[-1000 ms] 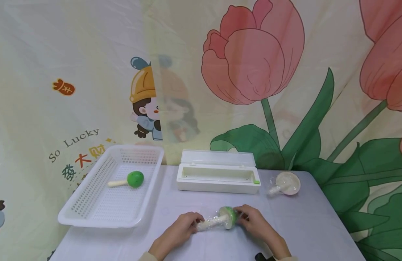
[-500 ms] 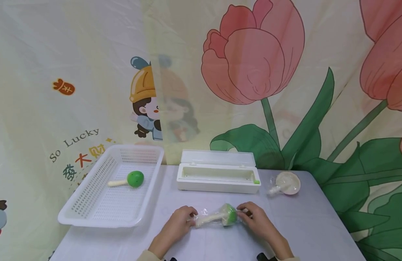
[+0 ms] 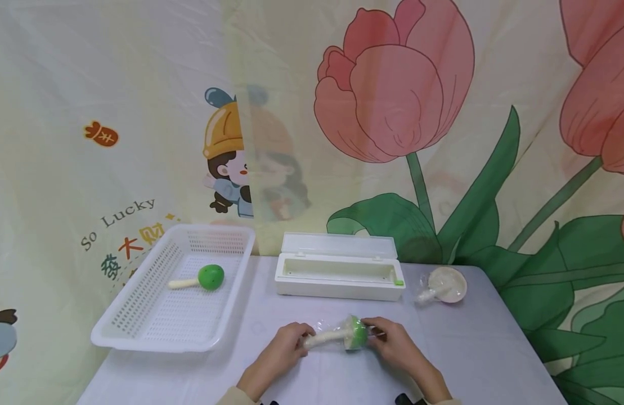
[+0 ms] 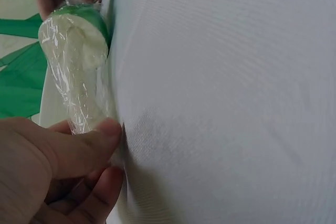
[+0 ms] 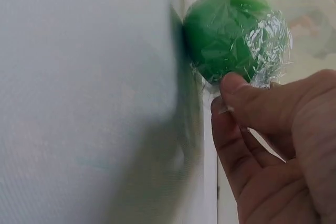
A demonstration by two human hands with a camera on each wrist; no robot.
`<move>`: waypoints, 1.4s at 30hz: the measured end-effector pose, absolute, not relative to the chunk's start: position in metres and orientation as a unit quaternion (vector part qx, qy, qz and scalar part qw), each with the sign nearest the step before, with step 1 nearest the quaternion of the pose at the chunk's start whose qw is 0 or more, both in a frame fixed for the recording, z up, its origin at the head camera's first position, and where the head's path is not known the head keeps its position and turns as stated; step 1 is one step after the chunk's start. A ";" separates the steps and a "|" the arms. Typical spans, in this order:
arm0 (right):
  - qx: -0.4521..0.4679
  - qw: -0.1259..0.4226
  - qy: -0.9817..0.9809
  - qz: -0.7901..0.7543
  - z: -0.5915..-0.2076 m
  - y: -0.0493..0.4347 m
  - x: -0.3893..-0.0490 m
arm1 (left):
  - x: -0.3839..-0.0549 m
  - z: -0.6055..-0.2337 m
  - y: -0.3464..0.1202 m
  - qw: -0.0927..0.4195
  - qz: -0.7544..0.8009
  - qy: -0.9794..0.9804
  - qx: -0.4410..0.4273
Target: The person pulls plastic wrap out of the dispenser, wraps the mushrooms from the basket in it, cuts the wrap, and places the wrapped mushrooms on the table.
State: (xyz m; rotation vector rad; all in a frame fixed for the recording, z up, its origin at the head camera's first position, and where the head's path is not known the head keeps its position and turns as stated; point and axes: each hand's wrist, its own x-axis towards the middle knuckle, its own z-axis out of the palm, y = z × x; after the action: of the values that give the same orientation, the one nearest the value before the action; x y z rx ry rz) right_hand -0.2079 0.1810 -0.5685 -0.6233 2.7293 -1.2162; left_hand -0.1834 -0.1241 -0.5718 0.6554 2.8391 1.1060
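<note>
The left hand pinches the handle end of a film-wrapped, green-headed maraca, thumb against fingers; the right hand has its thumb and forefinger closed on the clear film at the head. The maraca spans the two grips, low over the worktop; whether it touches cannot be told. The step in hand looks like working the wrapping at both ends; the next move probably calls for a light, matched hold so the film does not tear. Just beyond, a strip of bare cloth separates the hands from the lidded white box, near the back edge. Leftward, the basket, with an unwrapped maraca inside, appears to overhang the left edge. More room opens rightward, below another wrapped piece.
</note>
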 end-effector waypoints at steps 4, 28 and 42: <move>-0.196 0.033 0.897 -0.395 -0.568 0.185 -0.209 | -0.184 -0.568 -0.127 0.031 0.329 0.918 0.220; -0.113 -0.029 0.889 -0.444 -0.562 0.191 -0.199 | -0.188 -0.571 -0.111 -0.045 0.385 0.901 0.197; -0.058 -0.059 0.898 -0.433 -0.561 0.236 -0.194 | -0.197 -0.571 -0.062 0.007 0.406 0.896 0.178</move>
State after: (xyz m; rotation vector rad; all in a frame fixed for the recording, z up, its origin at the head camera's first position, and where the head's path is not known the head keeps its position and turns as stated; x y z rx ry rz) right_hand -0.1943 0.2357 -0.5612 -0.1889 2.9315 -1.4124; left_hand -0.1966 -0.0625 -0.5706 0.5578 2.8039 1.2706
